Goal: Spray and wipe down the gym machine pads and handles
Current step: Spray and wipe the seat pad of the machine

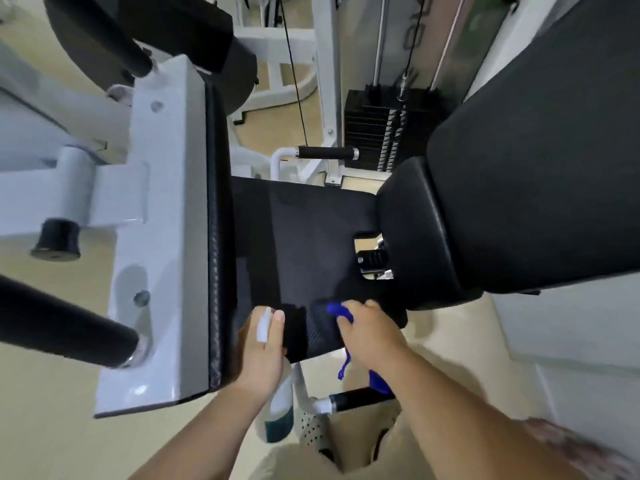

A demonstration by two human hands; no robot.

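Observation:
A black seat pad (304, 244) lies in the middle of the head view, below a large black back pad (540, 161) on the right. My left hand (263, 351) grips a white spray bottle (278, 407) with dark teal liquid, its nozzle at the seat's near edge. My right hand (370, 334) holds a blue cloth (341, 311) against the seat's near edge, and part of the cloth hangs below my wrist. A black padded panel on a white frame (216, 237) stands at the left of the seat.
Black foam handles stick out at the far side (327, 153), at lower left (65, 323) and just below my right wrist (360, 398). A weight stack (374, 133) with cables stands behind the seat. The floor is beige.

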